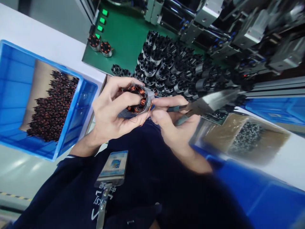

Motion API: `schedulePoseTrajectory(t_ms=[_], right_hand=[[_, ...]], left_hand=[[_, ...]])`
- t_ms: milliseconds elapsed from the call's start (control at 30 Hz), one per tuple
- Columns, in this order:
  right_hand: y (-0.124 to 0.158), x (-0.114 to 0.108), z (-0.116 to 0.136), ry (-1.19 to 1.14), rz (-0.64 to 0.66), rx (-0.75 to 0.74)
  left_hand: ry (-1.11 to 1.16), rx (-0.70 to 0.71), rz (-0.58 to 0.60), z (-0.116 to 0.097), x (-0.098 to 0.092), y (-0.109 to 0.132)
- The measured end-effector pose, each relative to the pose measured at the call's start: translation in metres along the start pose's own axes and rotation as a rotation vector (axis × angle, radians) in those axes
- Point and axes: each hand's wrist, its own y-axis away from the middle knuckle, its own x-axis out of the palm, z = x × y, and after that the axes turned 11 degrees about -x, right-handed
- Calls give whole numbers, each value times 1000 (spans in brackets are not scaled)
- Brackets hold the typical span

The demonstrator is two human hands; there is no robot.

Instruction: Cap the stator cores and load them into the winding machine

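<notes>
My left hand [107, 111] is wrapped round a motor stator [143, 101] with copper coils on black insulation and a grey metal outer ring. Its coil face is tilted up towards me. From its right edge comes a thin copper wire [150, 106], and loose wire ends stick out near the left fingers. The thumb and index finger of my right hand [176, 121] are pinched at this wire, close against the stator. Also in the right hand is a metal hand tool [202, 103] with two grey-green covered arms, its broad metal part pointing right and blurred.
Many black-topped stators [164, 63] crowd the green work surface [126, 28], with two copper-wound ones [106, 48] at its left. Machinery [190, 22] stands behind. A blue bin [45, 57] of wound parts is left; a box [269, 136] of small metal parts is right.
</notes>
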Motion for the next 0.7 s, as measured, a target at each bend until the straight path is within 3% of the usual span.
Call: schedulePoseTrajectory(t_ms=[267, 400, 500, 600, 700], right_hand=[[-6, -15, 3, -269, 83, 214], [-16, -33, 7, -329, 248, 425], [-16, -47, 5, -605, 267, 488], [-11, -55, 2, -825, 293, 488], [-8, -56, 5, -704, 270, 456]], left_hand=[[-19, 129, 126, 8, 0, 0], [-41, 33, 122, 11, -4, 5], [-10, -23, 84, 14, -3, 9], [239, -137, 44, 16, 7, 16], [475, -252, 19, 18, 25, 28]])
